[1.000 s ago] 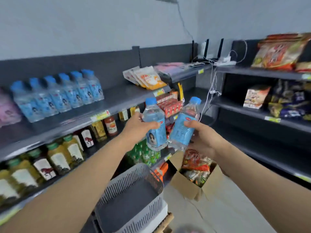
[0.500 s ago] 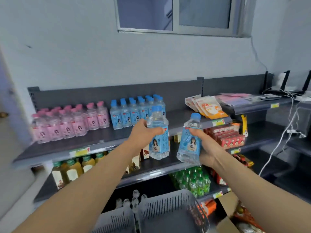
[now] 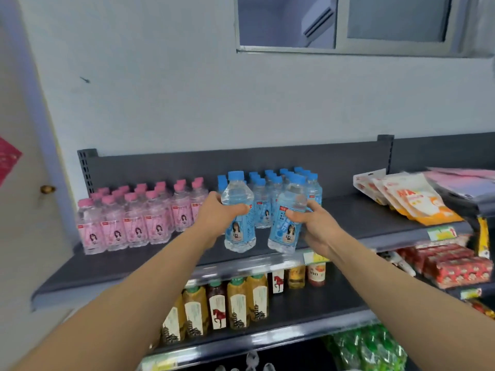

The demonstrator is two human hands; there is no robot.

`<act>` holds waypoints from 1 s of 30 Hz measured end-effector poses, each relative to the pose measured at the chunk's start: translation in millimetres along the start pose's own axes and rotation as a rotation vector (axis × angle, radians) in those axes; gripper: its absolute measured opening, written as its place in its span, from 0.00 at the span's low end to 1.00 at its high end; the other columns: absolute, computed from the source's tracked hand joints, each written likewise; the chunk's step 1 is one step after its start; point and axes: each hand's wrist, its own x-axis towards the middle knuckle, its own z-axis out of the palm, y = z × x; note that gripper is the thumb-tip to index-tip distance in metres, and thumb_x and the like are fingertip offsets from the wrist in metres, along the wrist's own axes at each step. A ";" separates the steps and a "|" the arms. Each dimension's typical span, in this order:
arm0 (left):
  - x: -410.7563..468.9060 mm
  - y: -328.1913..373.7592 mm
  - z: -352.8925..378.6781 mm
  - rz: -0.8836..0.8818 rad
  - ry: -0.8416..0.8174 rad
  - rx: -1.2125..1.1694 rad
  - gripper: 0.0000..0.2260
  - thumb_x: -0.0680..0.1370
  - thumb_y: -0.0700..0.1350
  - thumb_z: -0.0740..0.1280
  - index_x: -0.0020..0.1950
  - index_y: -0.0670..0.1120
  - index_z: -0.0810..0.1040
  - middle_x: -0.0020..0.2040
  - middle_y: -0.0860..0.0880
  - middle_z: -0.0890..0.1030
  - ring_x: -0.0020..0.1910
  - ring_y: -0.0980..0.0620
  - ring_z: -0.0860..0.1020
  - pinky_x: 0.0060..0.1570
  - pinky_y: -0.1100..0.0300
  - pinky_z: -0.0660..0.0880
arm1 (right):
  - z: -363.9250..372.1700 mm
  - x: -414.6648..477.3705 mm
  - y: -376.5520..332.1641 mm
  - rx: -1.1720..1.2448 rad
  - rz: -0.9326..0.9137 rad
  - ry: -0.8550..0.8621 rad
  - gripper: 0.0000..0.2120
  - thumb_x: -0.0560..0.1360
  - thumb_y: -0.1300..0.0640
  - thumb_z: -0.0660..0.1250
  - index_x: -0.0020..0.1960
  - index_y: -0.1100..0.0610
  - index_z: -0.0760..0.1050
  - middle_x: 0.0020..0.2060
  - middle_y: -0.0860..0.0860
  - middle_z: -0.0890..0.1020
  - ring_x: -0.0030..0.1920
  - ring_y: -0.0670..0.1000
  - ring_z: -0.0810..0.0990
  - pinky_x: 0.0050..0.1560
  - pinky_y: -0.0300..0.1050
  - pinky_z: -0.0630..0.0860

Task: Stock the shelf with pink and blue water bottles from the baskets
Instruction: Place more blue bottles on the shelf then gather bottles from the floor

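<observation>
Hands out in front of us, apart, each clamped on 1 blue water bottle. Our left hand [image 3: 218,219] curls round the left bottle [image 3: 239,195] at its waist, thumb lying across the front just above the label; this bottle stands close to upright. Our right hand [image 3: 314,224] grips the right bottle [image 3: 294,200] from its right side, thumb over the top of the label, and this one leans with its blue cap toward the right. The 2 bottles are near each other but not touching. Both sit over the front part of the top shelf [image 3: 348,220], their bases low near its dark surface; we cannot tell whether either base touches it.

Directly behind them on the same shelf stands the block of blue bottles [image 3: 263,199], several rows deep against the back panel [image 3: 160,164]. Just left of that block stand the pink bottles [image 3: 134,223], with pink caps and pink labels, also in rows, reaching toward the shelf's left end. Further right on the shelf lie flat snack packets [image 3: 417,202] in white and orange, well apart from the water.

On the shelf below we see tea bottles [image 3: 238,303] with pale labels, and to the right red packs [image 3: 455,269]. Lower still are green bottles [image 3: 369,346]. Above the shelving is a pale wall [image 3: 160,103] with a window [image 3: 289,22], and at the far left a door [image 3: 16,236] with a brass knob [image 3: 47,188].
</observation>
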 end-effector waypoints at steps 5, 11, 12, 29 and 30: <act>54.9 -28.7 -2.7 -0.025 0.052 -0.006 0.21 0.70 0.44 0.76 0.55 0.42 0.69 0.47 0.49 0.78 0.46 0.50 0.78 0.38 0.59 0.75 | -0.9 49.9 7.0 -0.024 -0.024 0.006 0.21 0.73 0.73 0.65 0.63 0.58 0.70 0.52 0.56 0.80 0.53 0.57 0.80 0.50 0.51 0.76; 84.7 -60.8 5.5 -0.086 0.099 0.058 0.26 0.67 0.45 0.77 0.59 0.42 0.69 0.53 0.45 0.79 0.51 0.46 0.79 0.50 0.47 0.78 | 2.3 90.8 24.3 -0.132 0.015 -0.079 0.27 0.72 0.73 0.66 0.68 0.57 0.69 0.57 0.59 0.78 0.58 0.57 0.78 0.58 0.53 0.75; 86.1 -63.1 5.8 -0.089 0.107 0.056 0.26 0.67 0.45 0.77 0.59 0.42 0.69 0.54 0.45 0.79 0.50 0.46 0.79 0.50 0.48 0.78 | 5.2 97.0 26.6 -0.155 0.026 -0.105 0.27 0.72 0.73 0.66 0.68 0.57 0.69 0.57 0.58 0.78 0.58 0.57 0.78 0.60 0.54 0.74; 111.7 -95.1 17.6 -0.133 0.124 0.228 0.25 0.66 0.40 0.78 0.54 0.43 0.66 0.49 0.49 0.75 0.47 0.51 0.75 0.45 0.59 0.72 | 31.2 154.0 66.7 -0.535 0.036 -0.236 0.31 0.74 0.61 0.69 0.74 0.54 0.61 0.69 0.51 0.70 0.63 0.49 0.70 0.62 0.45 0.67; 110.6 -99.7 16.4 -0.146 0.082 0.233 0.25 0.66 0.38 0.78 0.56 0.43 0.67 0.51 0.49 0.77 0.49 0.51 0.76 0.47 0.59 0.72 | 28.1 154.6 69.8 -0.592 0.047 -0.224 0.33 0.74 0.61 0.70 0.74 0.56 0.59 0.70 0.53 0.69 0.65 0.51 0.70 0.63 0.46 0.67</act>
